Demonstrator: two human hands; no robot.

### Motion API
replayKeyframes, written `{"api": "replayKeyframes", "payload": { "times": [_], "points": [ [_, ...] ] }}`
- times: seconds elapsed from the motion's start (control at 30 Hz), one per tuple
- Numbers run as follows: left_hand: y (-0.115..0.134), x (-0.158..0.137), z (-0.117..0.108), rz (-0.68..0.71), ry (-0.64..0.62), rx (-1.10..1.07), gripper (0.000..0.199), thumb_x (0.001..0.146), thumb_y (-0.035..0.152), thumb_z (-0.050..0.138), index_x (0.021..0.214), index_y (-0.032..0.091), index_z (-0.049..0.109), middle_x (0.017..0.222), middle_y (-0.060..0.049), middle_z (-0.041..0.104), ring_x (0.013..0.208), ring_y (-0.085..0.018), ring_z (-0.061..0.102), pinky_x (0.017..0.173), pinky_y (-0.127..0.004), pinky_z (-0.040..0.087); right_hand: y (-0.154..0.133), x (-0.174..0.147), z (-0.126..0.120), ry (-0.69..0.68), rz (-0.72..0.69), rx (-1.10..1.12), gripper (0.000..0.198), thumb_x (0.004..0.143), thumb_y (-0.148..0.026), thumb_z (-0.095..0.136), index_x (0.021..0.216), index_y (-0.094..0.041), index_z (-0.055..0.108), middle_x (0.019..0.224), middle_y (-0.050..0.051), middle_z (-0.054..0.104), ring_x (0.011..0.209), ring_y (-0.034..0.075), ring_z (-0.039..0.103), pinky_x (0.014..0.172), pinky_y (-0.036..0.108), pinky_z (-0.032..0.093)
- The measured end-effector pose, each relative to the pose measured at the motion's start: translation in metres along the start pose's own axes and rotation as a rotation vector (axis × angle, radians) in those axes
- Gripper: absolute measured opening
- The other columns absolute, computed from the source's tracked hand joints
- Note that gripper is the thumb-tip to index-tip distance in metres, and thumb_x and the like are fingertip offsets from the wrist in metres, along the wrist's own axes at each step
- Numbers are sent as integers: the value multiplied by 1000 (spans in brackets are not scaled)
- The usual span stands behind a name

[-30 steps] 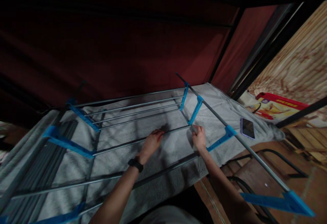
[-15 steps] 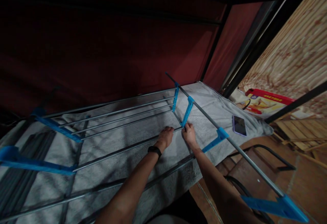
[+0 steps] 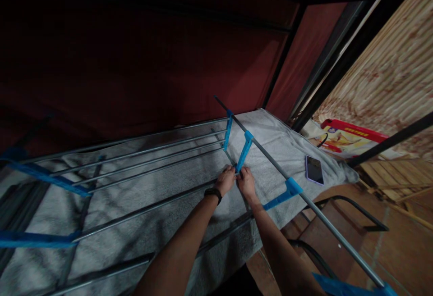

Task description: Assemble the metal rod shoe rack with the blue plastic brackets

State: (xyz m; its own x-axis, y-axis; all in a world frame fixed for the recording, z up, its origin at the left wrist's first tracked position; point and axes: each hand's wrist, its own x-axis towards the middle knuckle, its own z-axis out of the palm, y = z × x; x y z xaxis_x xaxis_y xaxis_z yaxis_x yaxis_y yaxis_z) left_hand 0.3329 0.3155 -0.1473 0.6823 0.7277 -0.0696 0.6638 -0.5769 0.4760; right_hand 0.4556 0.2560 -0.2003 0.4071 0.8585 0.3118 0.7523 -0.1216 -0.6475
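Note:
A rack frame of grey metal tubes and blue plastic brackets lies on a grey blanket. My left hand (image 3: 226, 181) is closed round a metal tube (image 3: 176, 195), close to where it meets a blue bracket (image 3: 243, 152). On the other side of that joint, the fingers of my right hand (image 3: 246, 183) are pressed against the bracket's lower end. The joint itself is partly covered by my fingers. Nearer me on the same long side pole (image 3: 270, 155) sits another blue bracket (image 3: 287, 192), just beyond my right forearm.
The grey blanket (image 3: 270, 129) covers the surface under the rack. A phone (image 3: 314, 170) lies on it at the right. Loose dark tubes (image 3: 23, 206) are at the far left. A chair (image 3: 333, 224) stands at the right, with a red-and-yellow box (image 3: 352, 138) farther back.
My left hand has slid right along the tube, up to the bracket joint beside my right hand. The rack's left end has shifted left and down in view.

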Motion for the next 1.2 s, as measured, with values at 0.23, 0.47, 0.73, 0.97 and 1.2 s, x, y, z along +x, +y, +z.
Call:
{"api": "replayKeyframes", "payload": {
  "times": [0.23,0.47,0.73,0.97,1.2],
  "points": [
    [-7,-1,-1,18,-20,20,29,103,15,42,126,18,61,129,-11,66,117,-22,65,97,-31,50,5,3,2,3,-13,122,27,84,-13,49,105,-19,66,107,10,64,99,23,59,93,35,48],
    [-12,4,-6,36,-20,9,30,103,15,42,122,19,65,128,-9,71,120,-21,64,100,-30,48,7,3,3,10,-6,99,21,84,-14,50,98,-20,65,101,9,63,95,23,58,91,35,48],
    [-12,7,-2,-11,-15,-8,28,103,20,46,121,20,67,125,-10,73,116,-21,67,98,-31,49,4,6,4,-11,25,110,26,81,-11,49,100,-18,66,103,10,63,93,22,58,90,33,49],
    [-10,6,-4,-49,-9,-18,28,103,22,49,121,20,70,124,-9,74,118,-21,67,98,-29,49,-7,6,2,20,52,125,26,79,-11,49,96,-18,67,97,9,65,88,21,60,86,31,50],
    [-12,5,-8,-81,-26,-33,30,103,26,49,122,20,72,124,-10,75,114,-21,68,96,-30,50,-18,4,3,30,108,105,24,80,-11,49,93,-17,69,92,8,64,83,20,59,83,30,50]
  ]
}}
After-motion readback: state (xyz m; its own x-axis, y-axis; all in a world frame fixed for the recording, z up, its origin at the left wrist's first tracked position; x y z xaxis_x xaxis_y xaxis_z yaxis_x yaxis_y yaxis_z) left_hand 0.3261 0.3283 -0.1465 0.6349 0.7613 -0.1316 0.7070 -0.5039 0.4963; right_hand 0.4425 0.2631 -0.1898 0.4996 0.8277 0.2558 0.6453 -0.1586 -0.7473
